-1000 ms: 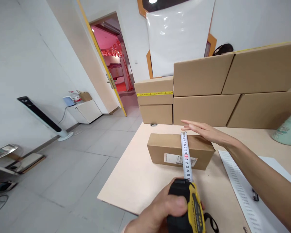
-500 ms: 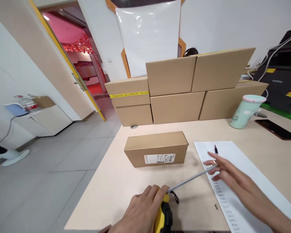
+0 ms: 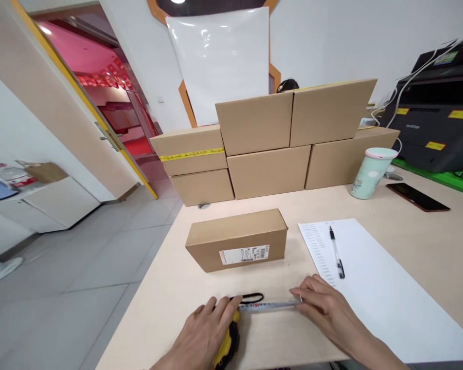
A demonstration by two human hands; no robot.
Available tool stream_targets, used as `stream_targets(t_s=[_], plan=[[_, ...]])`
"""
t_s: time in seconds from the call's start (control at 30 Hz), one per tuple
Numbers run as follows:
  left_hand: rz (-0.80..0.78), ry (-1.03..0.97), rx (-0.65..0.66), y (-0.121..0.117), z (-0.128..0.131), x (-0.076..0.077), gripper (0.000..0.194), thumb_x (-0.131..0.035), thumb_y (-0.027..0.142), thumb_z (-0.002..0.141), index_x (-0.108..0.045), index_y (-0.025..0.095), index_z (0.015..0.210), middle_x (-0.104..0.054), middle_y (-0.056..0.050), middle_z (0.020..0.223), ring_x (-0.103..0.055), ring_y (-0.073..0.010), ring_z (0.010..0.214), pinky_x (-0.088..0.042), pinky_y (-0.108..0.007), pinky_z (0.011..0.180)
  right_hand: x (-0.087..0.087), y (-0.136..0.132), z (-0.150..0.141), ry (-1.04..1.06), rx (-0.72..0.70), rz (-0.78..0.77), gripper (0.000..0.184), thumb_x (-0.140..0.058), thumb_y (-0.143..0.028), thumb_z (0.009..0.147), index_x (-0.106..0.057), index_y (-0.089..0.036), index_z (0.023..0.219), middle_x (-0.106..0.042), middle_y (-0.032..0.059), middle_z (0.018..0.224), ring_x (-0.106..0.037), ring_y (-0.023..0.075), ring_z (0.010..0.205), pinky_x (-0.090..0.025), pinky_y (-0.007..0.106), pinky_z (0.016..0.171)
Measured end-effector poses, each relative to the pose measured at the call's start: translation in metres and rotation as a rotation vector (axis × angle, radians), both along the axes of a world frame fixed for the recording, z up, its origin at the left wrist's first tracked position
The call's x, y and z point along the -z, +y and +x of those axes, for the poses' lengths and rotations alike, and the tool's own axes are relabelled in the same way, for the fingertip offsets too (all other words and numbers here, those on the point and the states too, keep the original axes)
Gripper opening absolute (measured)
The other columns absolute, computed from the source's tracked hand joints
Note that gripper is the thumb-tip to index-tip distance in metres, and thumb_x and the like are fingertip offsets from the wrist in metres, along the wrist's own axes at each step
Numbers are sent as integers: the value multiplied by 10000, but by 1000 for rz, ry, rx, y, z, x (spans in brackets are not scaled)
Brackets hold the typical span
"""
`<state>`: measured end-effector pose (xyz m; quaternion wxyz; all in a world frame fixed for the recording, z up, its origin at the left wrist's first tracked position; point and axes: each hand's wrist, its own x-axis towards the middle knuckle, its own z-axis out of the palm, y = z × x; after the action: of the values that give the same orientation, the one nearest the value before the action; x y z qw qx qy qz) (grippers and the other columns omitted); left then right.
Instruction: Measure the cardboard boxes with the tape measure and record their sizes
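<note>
My left hand is wrapped over a yellow and black tape measure near the table's front edge. A short length of metal tape runs out of it to the right, its markings facing up. At the tape's end, my right hand pinches the metal tip between thumb and fingers. A black wrist strap loops out behind the tape. Just beyond both hands sits a closed cardboard box with a white shipping label on its near side.
Paper with printed lines lies at the right, a pen on it. Stacked cardboard boxes line the table's back. A green tumbler, a phone and a black printer stand or lie farther right.
My right hand has come left and down with the tape's tip, and its fingers have closed in. The tape now lies level and shorter. The view has turned slightly right.
</note>
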<state>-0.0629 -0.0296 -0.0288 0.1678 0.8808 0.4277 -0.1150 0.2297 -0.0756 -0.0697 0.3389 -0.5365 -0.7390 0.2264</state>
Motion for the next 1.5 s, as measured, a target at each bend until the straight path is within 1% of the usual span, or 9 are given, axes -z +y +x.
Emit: stream_targets(t_s=[0.3, 0.6, 0.73, 0.9, 1.07, 1.17, 1.27, 1.37, 1.5], plan=[[-58, -92, 6, 12, 4, -17, 922, -534, 151, 524, -365, 155, 1431, -530, -177, 1341, -469, -394, 1173, -423, -542, 920, -5, 31, 21, -27, -26, -103, 254, -554, -417, 919, -743, -260, 983, -603, 36, 746, -581, 222, 815, -492, 362, 710], [-50, -146, 30, 14, 13, -9, 934, -543, 128, 549, -324, 206, 1454, -469, -117, 1410, -414, -333, 1258, -344, -535, 1052, 1, 30, 19, -89, -48, -121, 268, -554, -393, 914, -708, -253, 1083, -662, 57, 846, -599, 237, 858, -497, 397, 757], [0, -209, 10, 14, 9, -1, 921, -580, 166, 628, -252, 223, 1487, -398, -128, 1483, -367, -344, 1328, -336, -555, 1078, -17, 28, 52, -184, 280, -154, 363, -448, -540, 923, -659, -245, 922, -690, 64, 893, -630, 236, 783, -480, 380, 686], [144, -173, 46, 3, 16, 3, 954, -648, 146, 613, -247, 178, 1478, -308, -200, 1548, -271, -416, 1410, -237, -682, 1109, -21, 35, 105, -557, 699, -339, 406, -362, -624, 890, -476, -253, 770, -648, 58, 636, -593, 276, 592, -365, 348, 528], [248, -409, 360, -26, 72, 6, 862, -638, 270, 773, -175, 151, 1490, -358, -190, 1531, -288, -372, 1423, -373, -612, 1089, 2, 51, 114, -550, 596, -337, 264, -443, -500, 865, -491, -241, 850, -655, 34, 653, -594, 243, 590, -343, 315, 524], [239, -439, 368, -33, 126, 10, 662, -473, 342, 927, -222, 95, 1488, -320, -153, 1561, -248, -307, 1448, -351, -463, 1153, 6, 59, 114, -441, 500, -295, 142, -473, -298, 813, -543, -238, 922, -639, -6, 609, -588, 212, 578, -372, 312, 550], [305, -434, 382, -23, 174, 19, 537, -325, 259, 981, -290, -5, 1448, -383, -219, 1509, -301, -314, 1425, -258, -441, 1193, -4, 59, 120, -168, 485, -282, 209, -498, -292, 799, -614, -220, 957, -645, -12, 579, -611, 203, 559, -454, 338, 603], [327, -358, 376, -6, 203, 29, 506, -280, 163, 974, -313, -61, 1427, -381, -267, 1493, -278, -352, 1427, -243, -492, 1185, -26, 49, 130, 242, 436, -224, 350, -521, -439, 848, -671, -209, 1066, -759, 63, 845, -708, 242, 772, -533, 378, 746], [301, -340, 357, 8, 215, 35, 654, -410, 380, 964, -316, -64, 1434, -328, -284, 1513, -236, -382, 1435, -254, -555, 1166, -51, 37, 133, 435, 455, -50, 424, -672, -527, 779, -683, -252, 1102, -748, 89, 1068, -688, 284, 1005, -534, 386, 848]])
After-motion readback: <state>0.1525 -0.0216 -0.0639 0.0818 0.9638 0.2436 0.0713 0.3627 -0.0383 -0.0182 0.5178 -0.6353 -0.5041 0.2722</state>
